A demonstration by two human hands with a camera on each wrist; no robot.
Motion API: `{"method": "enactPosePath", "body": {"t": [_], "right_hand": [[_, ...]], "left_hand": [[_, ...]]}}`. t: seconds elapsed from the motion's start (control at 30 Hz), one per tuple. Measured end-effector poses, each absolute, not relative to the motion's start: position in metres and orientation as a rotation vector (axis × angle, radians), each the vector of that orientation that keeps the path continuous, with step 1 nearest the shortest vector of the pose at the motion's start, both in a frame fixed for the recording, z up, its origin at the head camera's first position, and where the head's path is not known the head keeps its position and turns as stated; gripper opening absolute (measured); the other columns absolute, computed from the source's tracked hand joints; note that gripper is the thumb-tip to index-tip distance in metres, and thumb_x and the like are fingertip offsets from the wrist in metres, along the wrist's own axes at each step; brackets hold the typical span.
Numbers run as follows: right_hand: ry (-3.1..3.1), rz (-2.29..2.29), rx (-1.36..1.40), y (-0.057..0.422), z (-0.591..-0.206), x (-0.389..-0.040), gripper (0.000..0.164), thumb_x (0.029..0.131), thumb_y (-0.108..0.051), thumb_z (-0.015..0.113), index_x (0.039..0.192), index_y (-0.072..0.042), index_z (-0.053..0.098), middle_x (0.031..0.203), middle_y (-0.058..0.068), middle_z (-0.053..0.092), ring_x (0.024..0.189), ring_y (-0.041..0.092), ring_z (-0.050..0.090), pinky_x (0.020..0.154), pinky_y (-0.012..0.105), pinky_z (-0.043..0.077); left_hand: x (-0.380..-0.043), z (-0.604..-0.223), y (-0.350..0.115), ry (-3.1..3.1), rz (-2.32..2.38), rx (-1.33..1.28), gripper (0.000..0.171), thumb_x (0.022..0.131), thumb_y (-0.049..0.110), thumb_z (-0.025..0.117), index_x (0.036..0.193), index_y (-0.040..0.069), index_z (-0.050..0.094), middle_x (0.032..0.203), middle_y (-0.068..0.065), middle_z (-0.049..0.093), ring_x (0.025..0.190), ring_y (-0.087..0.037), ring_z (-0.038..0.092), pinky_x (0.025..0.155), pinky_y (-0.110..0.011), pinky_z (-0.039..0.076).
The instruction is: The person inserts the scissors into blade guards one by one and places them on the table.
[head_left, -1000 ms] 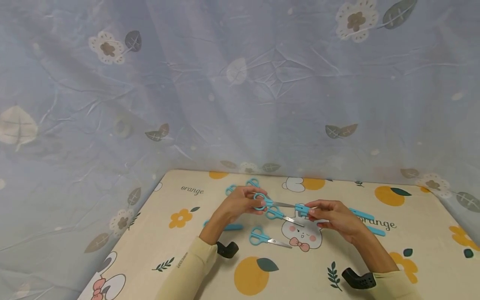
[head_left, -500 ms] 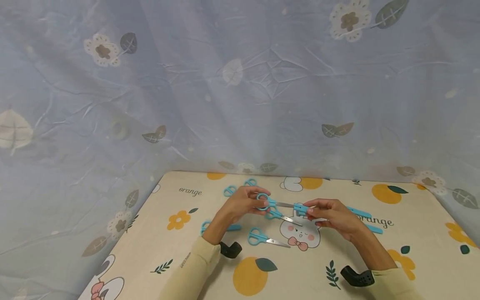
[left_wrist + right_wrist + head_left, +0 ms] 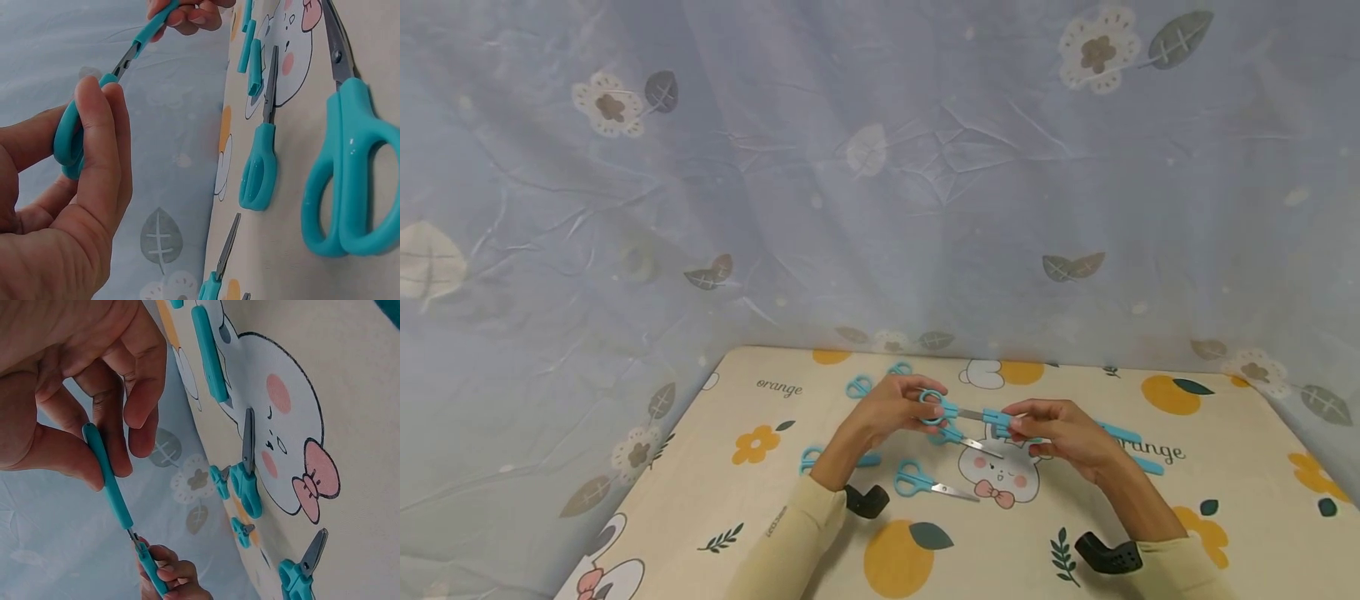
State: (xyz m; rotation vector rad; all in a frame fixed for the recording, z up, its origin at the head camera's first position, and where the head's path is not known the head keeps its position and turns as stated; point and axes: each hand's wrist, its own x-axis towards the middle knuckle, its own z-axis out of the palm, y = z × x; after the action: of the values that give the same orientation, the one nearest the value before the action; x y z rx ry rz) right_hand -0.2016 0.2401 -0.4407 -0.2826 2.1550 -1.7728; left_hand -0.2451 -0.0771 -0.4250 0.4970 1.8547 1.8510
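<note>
Above the table, my left hand (image 3: 887, 410) holds a pair of light-blue-handled scissors (image 3: 942, 408) by the finger loops, thumb and fingers pinching them. The blades point right, into a light-blue blade cover (image 3: 997, 418) pinched between the thumb and fingers of my right hand (image 3: 1063, 429). A short stretch of bare metal shows between handle and cover. The left wrist view has the scissors' handle (image 3: 65, 140) in the fingers; in the right wrist view the cover (image 3: 112, 487) lines up with the blades. Uncovered scissors (image 3: 950, 436) lie just below the hands.
More scissors (image 3: 916, 480) lie nearer me, and others (image 3: 859, 386) sit behind my left hand. Scissors with a covered blade (image 3: 811, 460) are partly behind my left wrist. Loose covers (image 3: 1148, 466) lie right of my right hand. A patterned cloth (image 3: 805, 533) covers the table; a curtain (image 3: 880, 208) hangs behind.
My left hand has moved slightly right, and the blades have slid deeper into the cover, so less metal shows. My right hand keeps its pinch on the cover, almost in place.
</note>
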Motion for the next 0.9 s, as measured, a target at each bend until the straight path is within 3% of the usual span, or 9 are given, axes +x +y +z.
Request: {"method": "enactPosePath", "body": {"t": [0.1,0.27,0.9], "right_hand": [[2.172,-1.753,-0.272,0.2364,-0.4408,-0.2028,0.037,0.107,-0.022,0.068,0.136,0.002,0.069,0.105,0.0,0.077,0.1,0.019,0.07,0.082,0.034,0.062],[2.193,-1.73,-0.272,0.2331,-0.4411,-0.2047,0.038,0.107,-0.022,0.068,0.136,0.002,0.068,0.106,0.0,0.078,0.102,0.018,0.071,0.082,0.035,0.061],[2.237,-1.755,-0.282,0.2292,-0.4446,-0.2042,0.036,0.107,-0.019,0.067,0.135,0.004,0.068,0.107,0.001,0.079,0.102,0.015,0.072,0.083,0.037,0.059]], "left_hand": [[-0.2452,-0.4241,-0.0775,1.845,1.851,0.487,0.043,0.099,-0.005,0.069,0.142,-0.008,0.06,0.095,-0.003,0.067,0.09,-0.02,0.078,0.098,-0.052,0.064],[-0.2444,-0.421,-0.0787,1.816,1.864,0.464,0.046,0.096,-0.011,0.068,0.142,-0.008,0.061,0.095,-0.004,0.065,0.089,-0.02,0.077,0.09,-0.042,0.068],[-0.2413,-0.4272,-0.0699,1.844,1.891,0.48,0.043,0.098,-0.006,0.07,0.14,-0.008,0.062,0.104,-0.004,0.065,0.086,-0.018,0.077,0.098,-0.058,0.063]]}}
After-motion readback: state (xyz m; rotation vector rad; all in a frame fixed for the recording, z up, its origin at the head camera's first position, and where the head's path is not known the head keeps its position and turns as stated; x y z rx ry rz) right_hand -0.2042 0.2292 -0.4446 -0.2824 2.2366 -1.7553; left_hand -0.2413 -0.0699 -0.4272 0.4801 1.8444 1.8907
